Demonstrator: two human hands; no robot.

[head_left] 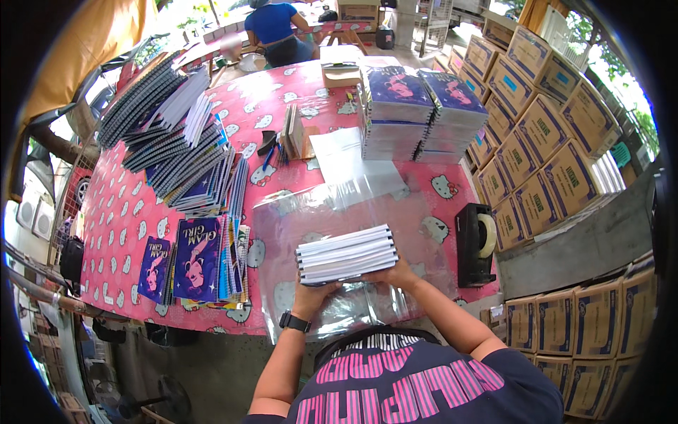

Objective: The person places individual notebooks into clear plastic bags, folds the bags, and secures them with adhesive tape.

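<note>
A stack of several spiral notebooks (346,254) is between my two hands, its white page edges turned up toward me. My left hand (312,293), with a dark watch on its wrist, is closed around the stack's near left corner. Around the near right side my right hand (397,275) is closed in the same way; both hands' fingers are partly hidden beneath the stack. Under it lies a clear plastic sheet (282,219) spread across the pink patterned table cover (113,233). Whether the stack touches the plastic, I cannot tell.
Leaning piles of spiral notebooks (162,134) fill the table's left side. Tall notebook stacks (395,138) stand at the back right, beside a small carton (340,73). A black tape dispenser (473,247) sits at the right edge. Cardboard boxes (540,138) rise beyond. A person (274,27) is at the far end.
</note>
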